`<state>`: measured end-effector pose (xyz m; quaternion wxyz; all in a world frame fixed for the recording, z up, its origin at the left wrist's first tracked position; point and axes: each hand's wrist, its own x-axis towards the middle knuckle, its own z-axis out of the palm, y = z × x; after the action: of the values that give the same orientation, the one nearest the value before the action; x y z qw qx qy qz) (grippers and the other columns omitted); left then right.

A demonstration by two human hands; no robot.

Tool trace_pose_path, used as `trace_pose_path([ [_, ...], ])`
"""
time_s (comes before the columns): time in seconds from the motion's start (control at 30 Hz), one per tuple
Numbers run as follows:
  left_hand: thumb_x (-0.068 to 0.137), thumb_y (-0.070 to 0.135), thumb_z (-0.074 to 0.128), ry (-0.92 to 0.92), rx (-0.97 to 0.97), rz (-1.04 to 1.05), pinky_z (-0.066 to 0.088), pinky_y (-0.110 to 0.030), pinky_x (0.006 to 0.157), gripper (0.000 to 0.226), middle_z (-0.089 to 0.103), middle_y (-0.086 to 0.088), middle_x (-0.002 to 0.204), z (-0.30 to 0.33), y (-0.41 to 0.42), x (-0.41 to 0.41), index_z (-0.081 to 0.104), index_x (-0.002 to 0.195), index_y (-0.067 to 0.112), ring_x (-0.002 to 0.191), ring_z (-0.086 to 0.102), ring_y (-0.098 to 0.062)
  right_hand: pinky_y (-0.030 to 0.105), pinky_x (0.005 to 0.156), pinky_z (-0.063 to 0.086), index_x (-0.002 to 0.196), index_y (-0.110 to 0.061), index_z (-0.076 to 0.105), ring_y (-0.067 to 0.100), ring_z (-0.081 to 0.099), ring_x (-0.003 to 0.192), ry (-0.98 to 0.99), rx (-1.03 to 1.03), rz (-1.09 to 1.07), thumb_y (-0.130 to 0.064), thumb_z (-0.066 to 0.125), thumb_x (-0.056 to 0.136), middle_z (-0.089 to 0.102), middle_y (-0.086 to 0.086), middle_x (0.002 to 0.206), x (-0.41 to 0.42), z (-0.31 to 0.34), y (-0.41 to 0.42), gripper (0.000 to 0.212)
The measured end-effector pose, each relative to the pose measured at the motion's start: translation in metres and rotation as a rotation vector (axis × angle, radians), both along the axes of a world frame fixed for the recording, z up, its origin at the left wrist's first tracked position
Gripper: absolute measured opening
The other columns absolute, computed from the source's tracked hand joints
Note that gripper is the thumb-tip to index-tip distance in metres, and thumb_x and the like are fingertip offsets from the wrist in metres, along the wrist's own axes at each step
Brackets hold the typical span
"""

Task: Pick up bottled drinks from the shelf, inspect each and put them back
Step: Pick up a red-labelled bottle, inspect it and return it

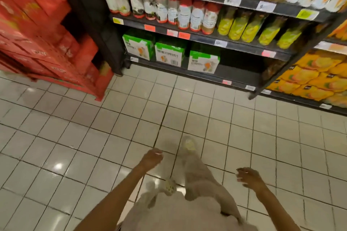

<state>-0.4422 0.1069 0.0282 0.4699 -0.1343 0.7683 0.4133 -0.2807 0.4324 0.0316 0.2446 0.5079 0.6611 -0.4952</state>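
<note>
Standing on tiled floor [78, 137] facing the shelf [249, 48], well short of it. Left hand [152, 158] low over the floor, fingers loosely curled inward, nothing held. Right hand [248, 176] also low, fingers spread and slightly bent, nothing held. Neither hand near any bottle. Task items all on the shelf: red-capped bottles with white labels [185, 15] in a row along the left and middle of the second tier from the top, standing at its front edge; yellow-green bottles [253, 29] on the same tier toward its right end. More bottles on the top tier, cut off by the frame edge, kind not discernible. Green-and-white cartons [170, 55] on the bottom tier at its left end; orange packs [309, 77] in the neighbouring bay to the right; red boxes [47, 30] stacked on the floor at left. Rows look full and even, though blur hides small gaps, so no way to tell whether any bottle has been through inspection. Judged status: between picks or before the first one, no bottle in hand. Remaining, by this evidence: close the gap to the shelf, lift a bottle, look it over, return it to its slot, repeat.
</note>
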Motion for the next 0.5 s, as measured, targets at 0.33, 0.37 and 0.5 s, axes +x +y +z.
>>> trace_pose_path([
  [0.33,0.099,0.001,0.044,-0.131,0.034,0.84,0.041,-0.031,0.064,0.012,0.058,-0.018,0.086,0.016,-0.029,-0.163,0.054,0.094,0.0,0.07,0.053,-0.025,0.023,0.062,0.041,0.121,0.001,0.057,0.02,0.057,0.083,0.052,-0.049,0.406,-0.014,0.049,0.098,0.062,0.013,0.101,-0.347,-0.001,-0.001,0.028],
  [0.37,0.1,0.001,0.043,-0.143,0.001,0.895,0.039,-0.032,0.067,0.016,0.057,-0.017,0.084,0.017,-0.041,-0.175,0.054,0.087,0.0,0.072,0.052,-0.026,0.02,0.06,0.041,0.122,-0.001,0.057,0.019,0.056,0.082,0.047,-0.064,0.474,-0.015,0.05,0.098,0.061,0.011,0.101,-0.376,0.008,-0.008,0.029],
  [0.5,0.1,0.013,0.048,-0.203,-0.02,1.023,0.035,-0.041,0.096,0.017,0.054,-0.019,0.11,0.025,-0.066,-0.249,0.05,0.109,0.0,0.102,0.048,-0.032,0.009,0.053,0.042,0.127,-0.005,0.055,0.014,0.057,0.082,0.056,-0.171,0.652,-0.015,0.051,0.097,0.059,0.008,0.102,-0.496,0.043,-0.032,0.031],
])
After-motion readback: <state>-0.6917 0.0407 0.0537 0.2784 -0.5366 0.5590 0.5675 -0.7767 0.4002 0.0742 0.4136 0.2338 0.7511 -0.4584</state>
